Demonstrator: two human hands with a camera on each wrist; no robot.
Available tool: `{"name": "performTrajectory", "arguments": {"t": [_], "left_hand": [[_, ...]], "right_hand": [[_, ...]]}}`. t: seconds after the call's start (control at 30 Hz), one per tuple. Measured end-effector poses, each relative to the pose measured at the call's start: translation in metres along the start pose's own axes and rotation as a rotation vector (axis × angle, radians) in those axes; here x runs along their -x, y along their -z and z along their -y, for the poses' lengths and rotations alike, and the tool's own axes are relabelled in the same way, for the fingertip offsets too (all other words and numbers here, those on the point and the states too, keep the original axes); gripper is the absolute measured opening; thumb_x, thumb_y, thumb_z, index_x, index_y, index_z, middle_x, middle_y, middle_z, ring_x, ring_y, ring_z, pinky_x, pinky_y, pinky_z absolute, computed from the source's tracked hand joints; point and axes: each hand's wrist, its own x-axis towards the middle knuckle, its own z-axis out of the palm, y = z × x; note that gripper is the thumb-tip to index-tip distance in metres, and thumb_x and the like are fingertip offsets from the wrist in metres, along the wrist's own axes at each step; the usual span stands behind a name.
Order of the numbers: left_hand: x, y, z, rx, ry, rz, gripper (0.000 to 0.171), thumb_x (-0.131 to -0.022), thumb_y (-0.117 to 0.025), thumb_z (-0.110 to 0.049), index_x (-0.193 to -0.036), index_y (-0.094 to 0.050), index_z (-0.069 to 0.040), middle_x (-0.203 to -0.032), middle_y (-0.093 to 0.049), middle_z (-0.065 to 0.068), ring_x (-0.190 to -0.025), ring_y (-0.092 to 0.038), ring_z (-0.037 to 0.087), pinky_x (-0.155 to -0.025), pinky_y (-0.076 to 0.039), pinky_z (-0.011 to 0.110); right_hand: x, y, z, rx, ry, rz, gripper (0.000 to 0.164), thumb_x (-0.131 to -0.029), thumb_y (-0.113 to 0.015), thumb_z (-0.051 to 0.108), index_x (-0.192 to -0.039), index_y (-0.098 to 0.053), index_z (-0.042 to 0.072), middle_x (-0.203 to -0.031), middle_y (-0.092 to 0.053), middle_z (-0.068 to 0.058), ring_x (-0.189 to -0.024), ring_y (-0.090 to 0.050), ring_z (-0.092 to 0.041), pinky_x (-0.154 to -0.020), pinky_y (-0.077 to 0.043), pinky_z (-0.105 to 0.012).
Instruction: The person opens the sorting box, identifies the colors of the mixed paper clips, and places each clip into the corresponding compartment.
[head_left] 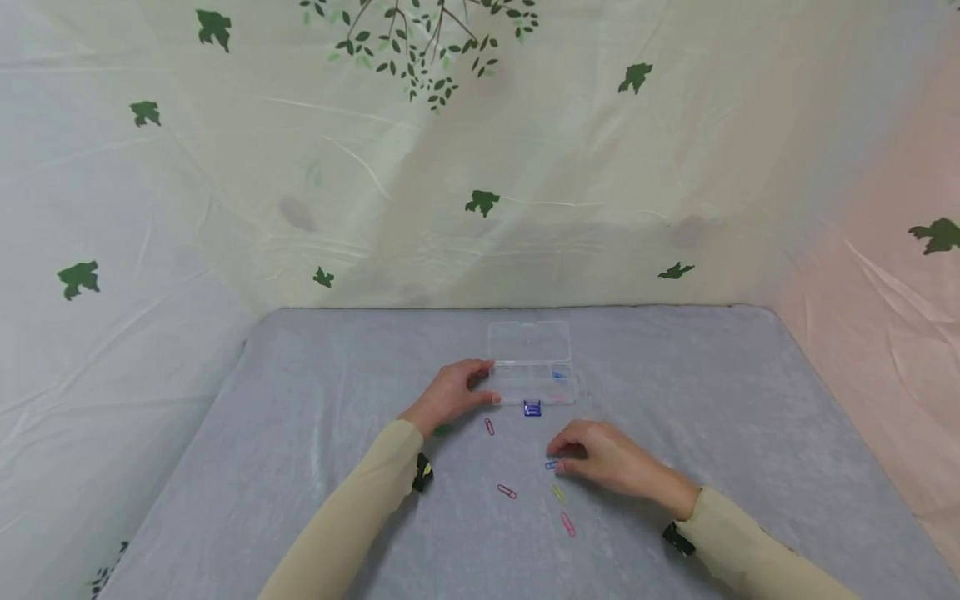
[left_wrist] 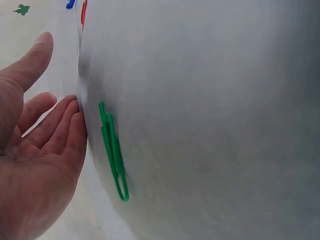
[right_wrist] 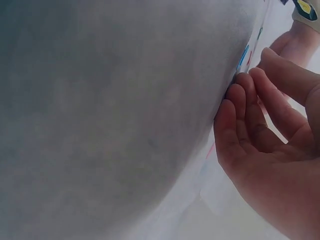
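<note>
A clear plastic box (head_left: 529, 385) stands with its lid raised; a blue piece (head_left: 559, 375) and something pink are inside. My left hand (head_left: 456, 392) touches its left side, thumb at the front corner and fingers at the back. A green paper clip (left_wrist: 114, 152) lies below that hand. My right hand (head_left: 611, 458) is lowered to the cloth, thumb and fingertips apart around a blue paper clip (head_left: 551, 464). Close by lie a yellow paper clip (head_left: 559, 494) and a pink paper clip (head_left: 567, 524). Two red paper clips, one nearer (head_left: 507, 492), one farther (head_left: 490, 427), lie between the hands.
A blue latch (head_left: 532, 408) sits at the box's front edge. Grey cloth (head_left: 360, 358) covers the table, which meets a pale curtain (head_left: 420, 250) with green leaf and bird-like prints at the back. Similar hangings stand on both sides.
</note>
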Motion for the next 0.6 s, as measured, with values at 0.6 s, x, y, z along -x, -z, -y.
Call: {"name": "performTrajectory", "arguments": {"t": [0.6], "left_hand": [[-0.001, -0.0001, 0.0011, 0.003, 0.003, -0.001, 0.065, -0.092, -0.081, -0.027, -0.148, -0.056, -0.005, -0.142, -0.062, 0.015, -0.129, -0.059, 0.031, -0.112, -0.045, 0.046]], "right_hand": [[-0.006, -0.0055, 0.0003, 0.049, -0.003, 0.036, 0.012, -0.089, -0.082, 0.01, -0.097, -0.075, 0.015, -0.093, -0.065, 0.013, -0.085, -0.06, -0.001, -0.075, -0.054, -0.026]]}}
